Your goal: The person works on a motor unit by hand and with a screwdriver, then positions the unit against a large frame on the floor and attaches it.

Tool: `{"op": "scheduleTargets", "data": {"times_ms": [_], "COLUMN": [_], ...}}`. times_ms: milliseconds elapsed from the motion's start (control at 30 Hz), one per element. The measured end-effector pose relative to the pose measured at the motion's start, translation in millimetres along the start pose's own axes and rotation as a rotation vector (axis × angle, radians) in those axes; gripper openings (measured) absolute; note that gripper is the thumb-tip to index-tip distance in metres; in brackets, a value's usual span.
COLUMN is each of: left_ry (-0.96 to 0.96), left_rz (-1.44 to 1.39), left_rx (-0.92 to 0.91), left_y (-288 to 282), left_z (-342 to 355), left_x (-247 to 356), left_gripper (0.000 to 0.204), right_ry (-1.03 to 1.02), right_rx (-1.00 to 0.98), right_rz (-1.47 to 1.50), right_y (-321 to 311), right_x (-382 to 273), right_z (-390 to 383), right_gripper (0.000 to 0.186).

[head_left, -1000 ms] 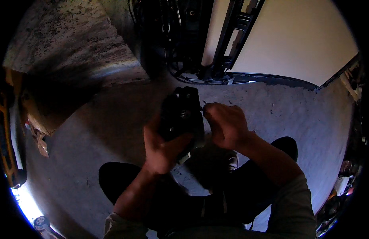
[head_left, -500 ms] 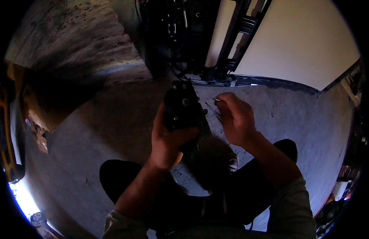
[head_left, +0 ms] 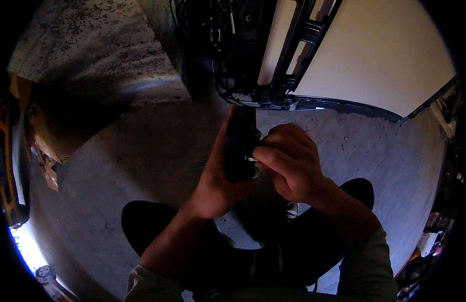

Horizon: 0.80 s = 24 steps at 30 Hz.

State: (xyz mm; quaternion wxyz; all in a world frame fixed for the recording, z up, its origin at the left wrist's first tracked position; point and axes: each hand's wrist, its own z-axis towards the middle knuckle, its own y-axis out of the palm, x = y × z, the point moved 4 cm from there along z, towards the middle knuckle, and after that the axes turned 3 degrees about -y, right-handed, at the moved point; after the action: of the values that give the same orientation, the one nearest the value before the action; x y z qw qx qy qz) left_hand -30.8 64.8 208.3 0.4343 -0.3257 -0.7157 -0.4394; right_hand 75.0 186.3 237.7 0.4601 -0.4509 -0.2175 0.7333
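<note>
My left hand [head_left: 218, 176] grips a black boxy part [head_left: 240, 146] and holds it upright in front of me. My right hand [head_left: 291, 161] presses against the part's right side, fingers pinched on a small shiny metal piece [head_left: 251, 159] at its edge. Both forearms come up from the lower edge, in grey-green sleeves. The part's front face is in deep shadow, so its details are hidden.
A black metal frame with cables [head_left: 253, 55] stands ahead against a pale panel [head_left: 374, 55]. The floor is rough grey concrete [head_left: 142, 151]. A torn cardboard box [head_left: 51, 136] lies at the left, clutter [head_left: 429, 236] at the right edge. My dark trousers [head_left: 157, 226] fill the lower middle.
The black part has turned from broad-side to narrow and upright and risen. My right hand left it half a second ago and now closes on its right edge.
</note>
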Motion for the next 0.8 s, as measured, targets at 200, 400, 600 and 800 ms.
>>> {"op": "scheduleTargets", "data": {"times_ms": [200,400,600,800], "left_ry": [0.064,0.194,0.039,0.152], "left_rz": [0.01,0.138,-0.063,-0.08], "left_rx": [-0.026,-0.038,0.056,0.143], "left_y": [3.1,2.6,5.4,4.4], "left_z": [-2.0,0.3,-4.4,-0.7], "left_x": [0.7,2.8,1.2,-0.1], "left_gripper": [0.116,0.12,0.104,0.106], "right_ry": [0.018,0.088,0.126,0.17], "right_rx": [-0.046,-0.044,-0.077,0.016], "right_rz": [0.076,0.194,0.198,0.154], "right_y": [-2.6,1.4,5.7,17.7], "right_x": [-1.4,-7.1,-11.7,-15.8], "right_z": [-0.5,-5.2,-10.6,-12.4], "right_gripper": [0.027,0.022,0.019,0.018]}}
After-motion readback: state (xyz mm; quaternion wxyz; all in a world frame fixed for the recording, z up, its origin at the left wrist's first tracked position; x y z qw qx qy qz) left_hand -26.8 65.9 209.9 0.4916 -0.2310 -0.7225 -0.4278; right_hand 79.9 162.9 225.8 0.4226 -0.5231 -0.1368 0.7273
